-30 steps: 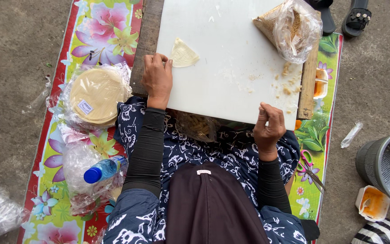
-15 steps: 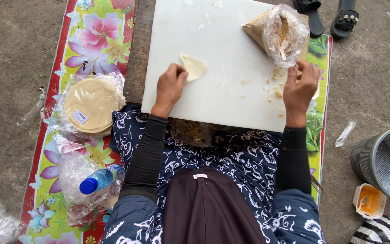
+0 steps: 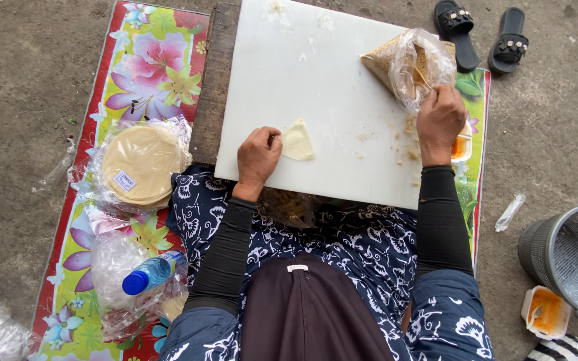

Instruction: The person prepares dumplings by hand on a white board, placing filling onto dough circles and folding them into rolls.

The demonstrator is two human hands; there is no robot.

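Fingers of the left hand (image 3: 258,155) are curled together, their tips pressing the edge of a small pale folded wrapper (image 3: 298,141) that lies flat on the white board (image 3: 316,80); the grip pins the wrapper down rather than lifting it. On the other side, the right hand (image 3: 440,119) is closed at the mouth of a clear plastic bag (image 3: 412,65), fingers bunched against the plastic; whether they pinch something inside the bag cannot be told. The bag lies at the far right corner of the board and holds a brown crumbly filling. Loose crumbs (image 3: 406,137) are scattered on the board between the bag and the right hand, well apart from the wrapper.

The board rests across the person's lap and a dark wooden plank (image 3: 210,80) showing along its left edge. Both forearms wear black sleeves. Under it all is a bright floral mat (image 3: 145,67) spread on the concrete floor.

To the person's left, on the mat, a stack of round pale wrappers (image 3: 140,165) sits in a clear package, and nearer the knee lies a plastic bottle with a blue cap (image 3: 150,273) among crumpled plastic. To the right stand a grey mesh basket (image 3: 573,257) and, just beside it, a small tub of orange sauce (image 3: 544,312). A pair of black sandals (image 3: 484,33) lies beyond the board.
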